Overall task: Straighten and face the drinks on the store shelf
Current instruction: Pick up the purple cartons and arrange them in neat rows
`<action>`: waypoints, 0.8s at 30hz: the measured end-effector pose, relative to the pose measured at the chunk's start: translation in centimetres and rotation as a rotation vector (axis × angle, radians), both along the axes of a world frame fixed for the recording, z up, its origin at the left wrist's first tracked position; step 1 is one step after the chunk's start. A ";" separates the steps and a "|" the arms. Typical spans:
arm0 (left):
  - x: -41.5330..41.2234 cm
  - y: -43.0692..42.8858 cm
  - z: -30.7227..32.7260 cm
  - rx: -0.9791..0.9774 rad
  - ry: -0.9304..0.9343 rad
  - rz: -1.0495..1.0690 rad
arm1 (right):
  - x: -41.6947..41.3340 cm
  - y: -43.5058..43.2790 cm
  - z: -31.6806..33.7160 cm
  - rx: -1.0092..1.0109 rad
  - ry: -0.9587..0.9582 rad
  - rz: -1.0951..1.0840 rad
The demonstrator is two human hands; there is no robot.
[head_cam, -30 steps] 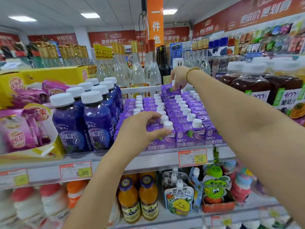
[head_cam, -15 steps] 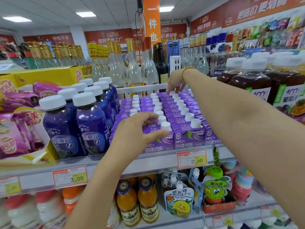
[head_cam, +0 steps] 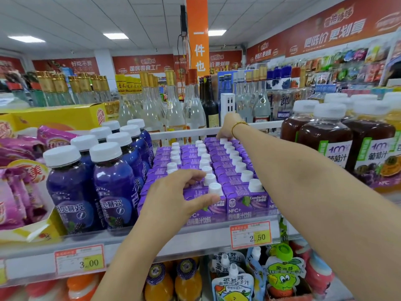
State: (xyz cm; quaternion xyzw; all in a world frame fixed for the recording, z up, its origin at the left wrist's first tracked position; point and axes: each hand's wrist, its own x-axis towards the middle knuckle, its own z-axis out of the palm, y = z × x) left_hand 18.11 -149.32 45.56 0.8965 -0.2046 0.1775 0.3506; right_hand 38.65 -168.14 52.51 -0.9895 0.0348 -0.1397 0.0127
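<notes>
**Inspector:** Surface and room, left to right.

**Clerk:** White shelf point(head_cam: 152, 242), two tags on its rim: 3.00 point(head_cam: 80, 260) and 2.50 point(head_cam: 251, 234). Far left, pink packs point(head_cam: 13, 192) in a yellow box point(head_cam: 54, 116). Next, blue bottles point(head_cam: 71, 192). Purple cartons point(head_cam: 245, 200) stand mid-shelf in rows running front to back. Brown bottles point(head_cam: 325, 144) at right. Clear bottles point(head_cam: 173, 109) stand behind the shelf (gold and red caps). An orange banner point(head_cam: 198, 40) hangs from a tiled ceiling with lit panels.

**Inspector:** Hands?

**Clerk:** Left hand point(head_cam: 171, 198) grasps a front carton, thumb on its face, fingers curled over its top. Right hand point(head_cam: 227, 127) reaches to the rearmost cartons, fingertips down at a cap. Grasp or mere touch, I cannot tell.

**Inspector:** Obscured?

**Clerk:** The left hand covers the front of the left carton row, and the right arm hides the right-hand row's edge. Below, orange bottles point(head_cam: 173, 283) and pouches point(head_cam: 232, 285) are cut off by the frame. Goods on the far-right wall are too blurred to read.
</notes>
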 end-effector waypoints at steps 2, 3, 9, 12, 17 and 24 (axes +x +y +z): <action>0.1 0.1 0.0 0.003 0.001 -0.001 | -0.3 0.0 0.3 -0.015 -0.057 -0.004; 0.1 0.1 0.0 0.006 0.003 0.000 | -0.5 0.0 0.5 0.014 -0.085 0.001; -0.2 0.0 0.2 -0.020 0.043 -0.012 | -3.6 0.3 3.0 0.181 -0.296 0.106; -0.4 0.1 0.7 -0.128 0.091 -0.028 | -7.4 0.5 3.6 0.254 -0.287 0.238; -1.0 0.4 1.9 -0.465 0.010 0.126 | -15.0 0.5 2.4 0.231 -0.447 0.443; -4.7 -1.3 2.3 -0.576 0.236 -0.007 | -24.7 0.6 -2.9 0.341 -0.679 0.787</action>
